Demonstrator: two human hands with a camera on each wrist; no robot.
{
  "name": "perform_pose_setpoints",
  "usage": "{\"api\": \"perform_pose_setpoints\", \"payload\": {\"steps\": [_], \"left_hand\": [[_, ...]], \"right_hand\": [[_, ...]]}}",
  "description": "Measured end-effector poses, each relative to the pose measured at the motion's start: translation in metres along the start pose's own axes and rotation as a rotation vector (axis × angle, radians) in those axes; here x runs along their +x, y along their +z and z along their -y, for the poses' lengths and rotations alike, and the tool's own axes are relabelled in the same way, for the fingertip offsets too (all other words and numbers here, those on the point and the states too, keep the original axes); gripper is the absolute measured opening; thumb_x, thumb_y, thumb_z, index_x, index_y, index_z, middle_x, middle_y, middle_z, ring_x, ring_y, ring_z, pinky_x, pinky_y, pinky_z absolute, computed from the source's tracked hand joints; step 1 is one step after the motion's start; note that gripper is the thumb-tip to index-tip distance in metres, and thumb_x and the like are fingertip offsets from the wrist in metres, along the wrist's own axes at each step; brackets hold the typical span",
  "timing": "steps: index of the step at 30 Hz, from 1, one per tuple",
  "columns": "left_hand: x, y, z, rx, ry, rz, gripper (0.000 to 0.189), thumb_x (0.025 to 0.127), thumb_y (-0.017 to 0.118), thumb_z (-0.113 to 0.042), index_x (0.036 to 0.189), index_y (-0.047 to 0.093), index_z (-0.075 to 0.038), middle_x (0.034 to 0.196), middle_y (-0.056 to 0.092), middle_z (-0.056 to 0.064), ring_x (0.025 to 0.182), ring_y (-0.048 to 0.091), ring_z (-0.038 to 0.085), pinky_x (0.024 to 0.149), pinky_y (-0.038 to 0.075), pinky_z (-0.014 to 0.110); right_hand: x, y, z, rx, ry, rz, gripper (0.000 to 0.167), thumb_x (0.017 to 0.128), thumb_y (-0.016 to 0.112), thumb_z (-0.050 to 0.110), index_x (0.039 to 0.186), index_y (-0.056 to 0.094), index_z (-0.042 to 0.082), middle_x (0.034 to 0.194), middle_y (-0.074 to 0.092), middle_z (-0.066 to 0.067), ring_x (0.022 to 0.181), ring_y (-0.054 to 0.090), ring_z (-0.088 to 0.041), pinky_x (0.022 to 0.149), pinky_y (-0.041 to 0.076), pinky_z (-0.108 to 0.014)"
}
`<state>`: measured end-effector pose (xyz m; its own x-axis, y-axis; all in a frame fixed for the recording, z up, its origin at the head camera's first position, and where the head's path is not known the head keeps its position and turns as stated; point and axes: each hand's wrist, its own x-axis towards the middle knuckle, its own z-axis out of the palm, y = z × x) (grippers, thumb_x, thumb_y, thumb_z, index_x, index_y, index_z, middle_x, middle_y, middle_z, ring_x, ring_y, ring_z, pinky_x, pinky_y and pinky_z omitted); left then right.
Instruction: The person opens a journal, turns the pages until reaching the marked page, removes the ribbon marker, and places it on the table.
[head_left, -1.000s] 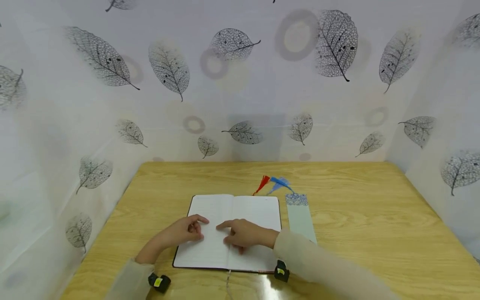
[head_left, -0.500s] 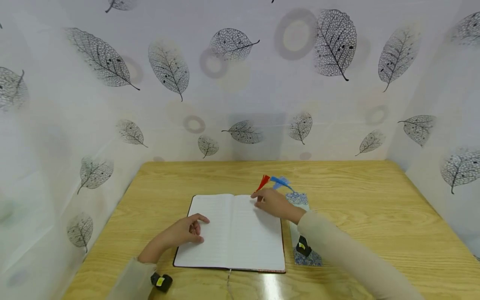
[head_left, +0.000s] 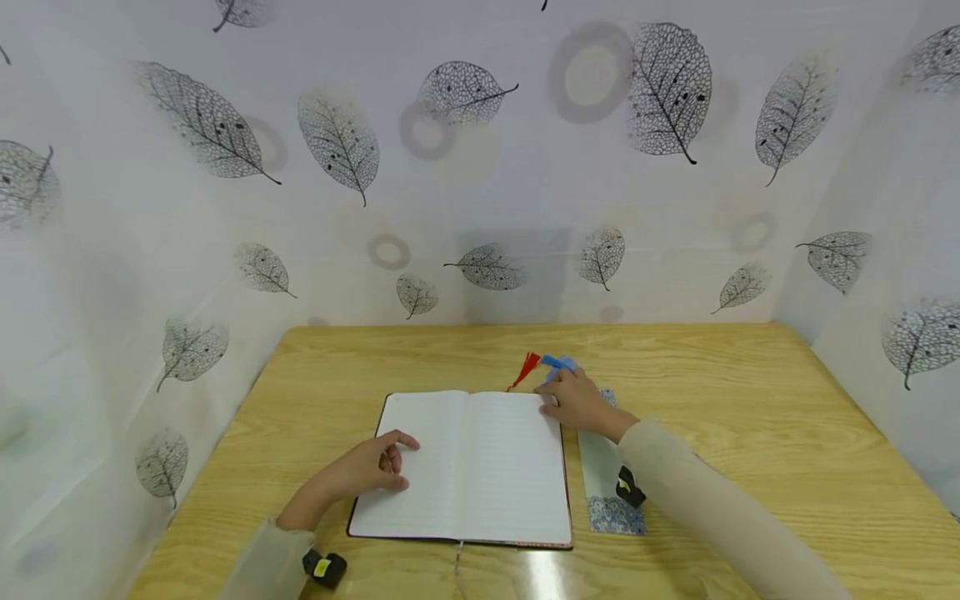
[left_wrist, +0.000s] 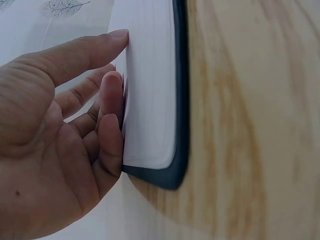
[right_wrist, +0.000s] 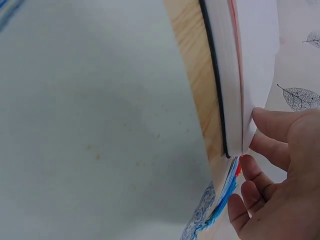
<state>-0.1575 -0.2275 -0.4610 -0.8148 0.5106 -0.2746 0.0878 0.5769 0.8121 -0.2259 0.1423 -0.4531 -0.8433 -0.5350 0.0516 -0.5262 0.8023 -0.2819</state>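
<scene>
1 ruled notebook (head_left: 513, 483), dark cover with rounded corners, lies spread on the wood-grain table (head_left: 750, 433). Left hand (head_left: 367, 467) rests on its left page, thumb and index apart, other fingers loosely curled. Right hand (head_left: 581, 404) touches the right page's top outer corner, thumb and index tips apart. Just beside the notebook: pale-green card (head_left: 597, 462) with blue floral bands at its ends. Past the top edge: fringed red tassel (head_left: 525, 369) and blue tassel (head_left: 557, 362).
</scene>
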Motion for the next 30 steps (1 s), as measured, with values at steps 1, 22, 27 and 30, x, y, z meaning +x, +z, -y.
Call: {"api": "perform_pose_setpoints", "payload": {"steps": [1,22,27,30], "left_hand": [[0.0,0.0,0.0,-0.004,-0.001,0.0,0.049,0.083,0.076,-0.013,0.124,0.052,-0.002,0.087,0.05,0.004,0.071,0.045,0.012,0.062,0.039,0.022],[0.0,0.0,-0.001,0.008,0.007,-0.004,0.048,0.083,0.075,-0.013,0.125,0.052,-0.002,0.087,0.05,0.004,0.071,0.045,0.011,0.063,0.04,0.021],[0.0,0.0,-0.001,0.014,0.007,-0.005,0.048,0.084,0.075,-0.014,0.125,0.052,-0.002,0.087,0.05,0.004,0.071,0.045,0.011,0.063,0.04,0.022],[0.0,0.0,-0.001,0.014,0.007,-0.003,0.048,0.084,0.074,-0.014,0.125,0.052,-0.002,0.087,0.051,0.004,0.071,0.045,0.01,0.063,0.04,0.022]], "right_hand": [[0.0,0.001,-0.001,-0.007,-0.003,0.002,0.03,0.091,0.066,0.022,0.117,0.07,0.007,0.105,0.067,-0.013,0.105,0.055,-0.031,0.096,0.035,-0.052],[-0.008,0.002,-0.008,0.111,-0.015,-0.084,0.027,0.09,0.067,0.012,0.116,0.07,0.008,0.105,0.07,-0.01,0.096,0.058,-0.027,0.09,0.038,-0.047],[-0.01,0.004,-0.007,0.089,0.003,-0.07,0.031,0.091,0.066,0.015,0.121,0.067,0.009,0.107,0.065,-0.013,0.097,0.056,-0.03,0.086,0.043,-0.046],[-0.011,0.006,-0.006,0.087,0.009,-0.055,0.034,0.091,0.066,0.017,0.125,0.065,0.009,0.108,0.062,-0.015,0.096,0.054,-0.029,0.078,0.044,-0.041]]}}
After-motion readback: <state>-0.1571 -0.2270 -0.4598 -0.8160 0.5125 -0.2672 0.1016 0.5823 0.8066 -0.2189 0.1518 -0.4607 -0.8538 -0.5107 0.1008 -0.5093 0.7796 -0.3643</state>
